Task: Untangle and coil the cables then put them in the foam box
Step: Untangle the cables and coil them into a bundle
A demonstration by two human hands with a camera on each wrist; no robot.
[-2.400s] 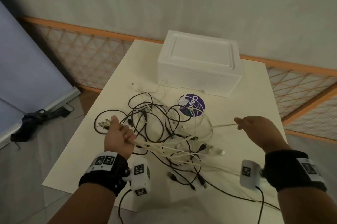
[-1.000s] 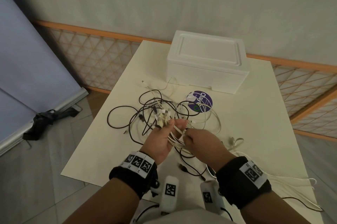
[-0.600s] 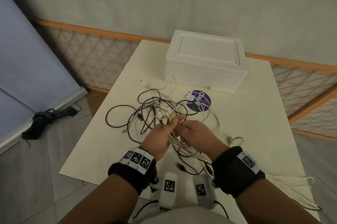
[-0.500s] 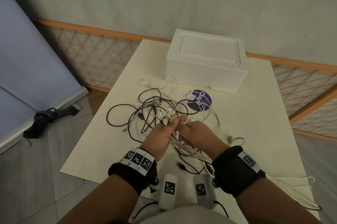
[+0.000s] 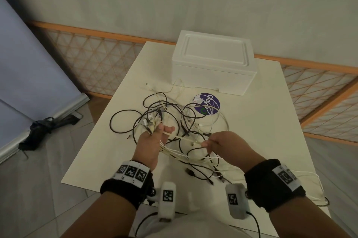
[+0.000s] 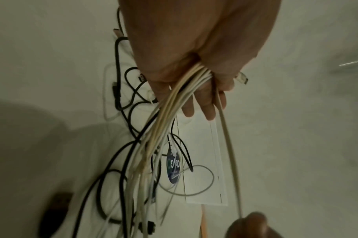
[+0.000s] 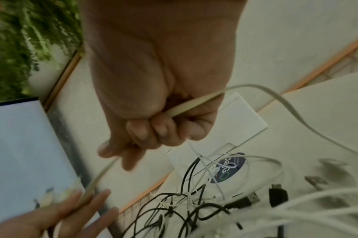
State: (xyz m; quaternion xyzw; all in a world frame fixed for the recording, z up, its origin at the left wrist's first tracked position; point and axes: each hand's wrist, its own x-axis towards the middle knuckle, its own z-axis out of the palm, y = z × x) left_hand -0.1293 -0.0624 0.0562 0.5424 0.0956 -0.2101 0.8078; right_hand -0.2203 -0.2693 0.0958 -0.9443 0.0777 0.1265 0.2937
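A tangle of black cables (image 5: 155, 113) and white cables lies mid-table, in front of the white foam box (image 5: 213, 65), whose lid is on. My left hand (image 5: 160, 131) grips a bundle of white cables (image 6: 186, 90) above the tangle; their plug ends (image 5: 150, 124) stick out past its fingers. My right hand (image 5: 208, 143) is fisted round a single flat white cable (image 7: 182, 107). This cable (image 5: 186, 137) runs stretched between the two hands. In the right wrist view the left hand's fingers (image 7: 76, 207) lie along that cable.
A round purple sticker (image 5: 206, 104) is on the white table (image 5: 261, 121) just before the box. Loose white cable (image 5: 311, 177) trails to the table's near right edge. On the floor to the left are a blue panel (image 5: 29, 74) and a dark bundle (image 5: 40, 127).
The hands met over the tangle, then my right hand drew away to the right, pulling one white cable out of the left hand's bundle. The left hand kept its grip.
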